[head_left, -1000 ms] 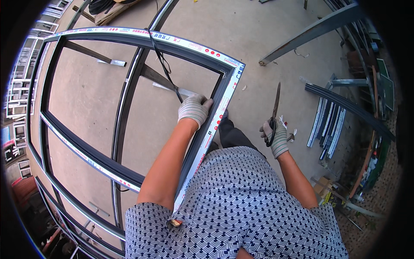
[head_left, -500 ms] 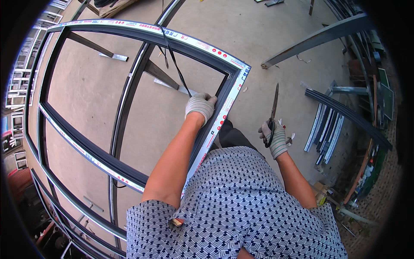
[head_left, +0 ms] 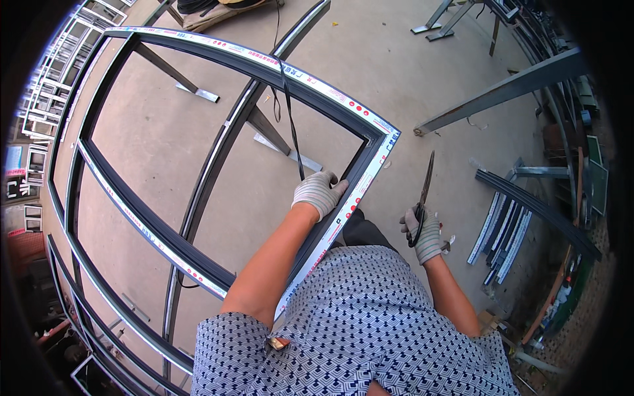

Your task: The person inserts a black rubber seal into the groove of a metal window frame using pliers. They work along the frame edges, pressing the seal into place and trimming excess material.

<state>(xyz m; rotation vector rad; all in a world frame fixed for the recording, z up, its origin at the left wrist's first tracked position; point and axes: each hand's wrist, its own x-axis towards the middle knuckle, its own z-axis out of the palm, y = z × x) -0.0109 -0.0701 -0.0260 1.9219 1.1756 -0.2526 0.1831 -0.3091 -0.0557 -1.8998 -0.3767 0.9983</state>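
Note:
A dark window frame [head_left: 373, 165] with printed white film on its faces lies in front of me and to my left. My left hand [head_left: 318, 194], in a striped knit glove, rests at the inner edge of its near right side, fingers closed on a thin black rubber strip [head_left: 290, 122]. That strip runs from the hand across the opening and over the far side. Off to the right of the frame, my gloved right hand [head_left: 428, 236] grips black-handled scissors [head_left: 427, 181], their blades pointing away from me and looking closed. The strip's end at my left fingers is hidden.
Metal support bars [head_left: 218, 145] run beneath the frame. A grey steel beam [head_left: 495, 92] slants in at the far right. Several cut profiles [head_left: 505, 228] lie on the floor to the right. White frames [head_left: 56, 99] stand along the left, and a pallet [head_left: 224, 12] is at the back.
The view has tilted, so the frame and both hands appear lower. My left hand remains at the frame's inner edge with the strip; my right hand still holds the scissors beside it.

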